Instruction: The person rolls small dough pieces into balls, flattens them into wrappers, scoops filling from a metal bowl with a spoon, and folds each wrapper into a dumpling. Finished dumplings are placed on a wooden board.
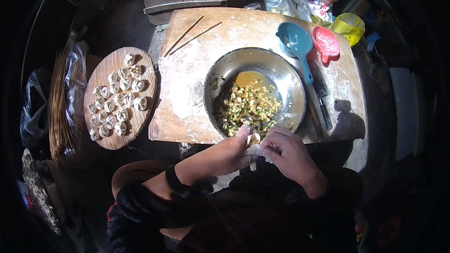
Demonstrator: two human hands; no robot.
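My left hand (230, 154) cups a floury dough wrapper (251, 150) with some filling visible inside its raised edge. The fingers of my right hand (286, 149) pinch the wrapper's right side. Both hands are at the near rim of a large stainless steel bowl (299, 89). Inside the bowl lies chopped filling (242, 107) with green and pale bits, and brownish liquid (251, 78) pools at its far side. What my right fingertips do under the dough is partly hidden.
Pleated dumplings (125, 83) sit on a round ridged board (149, 112) at left. The floured wooden table (179, 126) bears chopsticks (184, 36), a blue ladle (300, 42), a red scoop (327, 44), a knife (326, 114) and a wooden stick (314, 117). Plastic bags (288, 0) stand beyond.
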